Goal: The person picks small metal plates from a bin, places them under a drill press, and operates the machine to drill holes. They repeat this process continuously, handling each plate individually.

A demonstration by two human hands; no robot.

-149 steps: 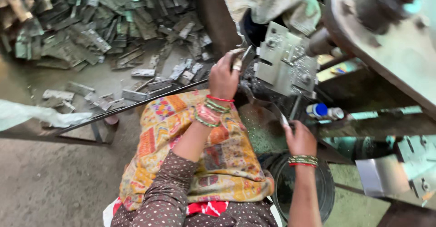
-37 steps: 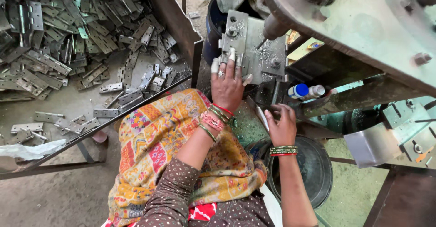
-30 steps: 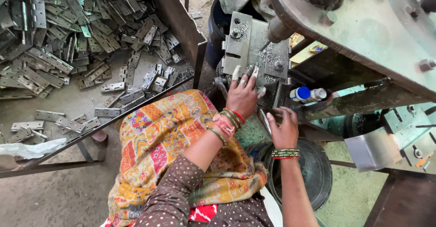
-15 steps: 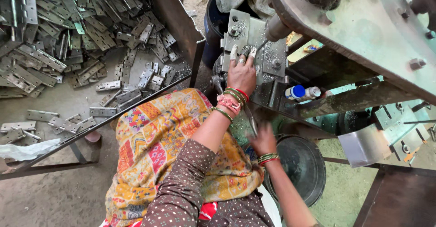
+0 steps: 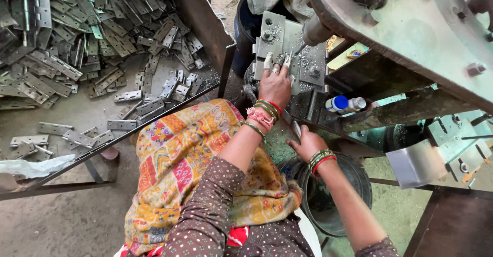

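Fingers of the left hand [image 5: 276, 85] are spread flat on the grey metal die block [image 5: 290, 56] of the press, fingertips at the block's centre, where metal chips lie. The palm faces down; no grasp is closed, and whether a small part sits under the fingertips cannot be told. Bangles [image 5: 263, 114] in green, red and pink ring the left wrist.

The right hand [image 5: 307, 143] rests lower and nearer the body, palm down, fingers partly curled on the ledge below the block. A thin metal piece [image 5: 297, 129] lies just beside its fingertips; whether the fingers grip it cannot be told. Green and red bangles ring this wrist too.

Directly below the right forearm stands a dark round bucket [image 5: 334, 195]. Right of the die block, a small bottle with a blue cap [image 5: 345, 103] lies on the machine frame. Above it runs the heavy press arm [image 5: 411, 25], bolted and worn. A bent steel chute [image 5: 411, 162] projects at the right.

A patterned yellow-orange cloth [image 5: 179, 159] covers the lap, under the left forearm. Left of it, beyond a slanting steel bar [image 5: 113, 141], a large heap of flat metal hinges [image 5: 77, 41] covers the floor, well apart from both hands.
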